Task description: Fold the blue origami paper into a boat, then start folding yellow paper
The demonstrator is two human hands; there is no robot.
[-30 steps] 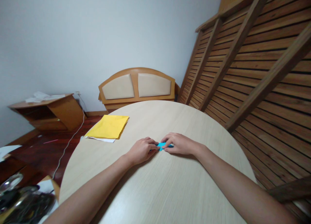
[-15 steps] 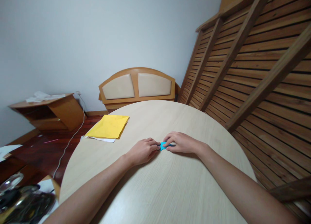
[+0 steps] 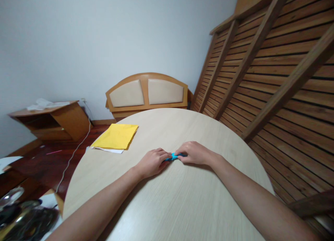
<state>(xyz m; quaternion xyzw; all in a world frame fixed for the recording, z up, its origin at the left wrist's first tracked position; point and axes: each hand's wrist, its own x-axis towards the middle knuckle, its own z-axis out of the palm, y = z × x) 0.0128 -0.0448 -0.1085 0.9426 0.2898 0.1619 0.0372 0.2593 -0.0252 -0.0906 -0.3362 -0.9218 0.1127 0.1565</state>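
A small piece of folded blue paper [image 3: 173, 157] lies low over the round table [image 3: 203, 199], between my two hands. My left hand [image 3: 156, 161] is closed on its left end, fingertips pressed together on it. The right end is pinched by the thumb and fingers of my right hand [image 3: 194, 153]. Fingers cover both ends, so the paper's full shape is hidden.
Yellow paper [image 3: 116, 135] with white sheets [image 3: 108, 150] under it lies at the table's left edge. A slatted wooden frame [image 3: 281, 94] leans at the right. Left of the table are a clutter of dark items [image 3: 28, 216] and a low cabinet [image 3: 60, 121].
The fingers have shifted slightly on the blue paper, and more of its left end now shows beneath my left fingertips. Both arms stay in nearly the same place.
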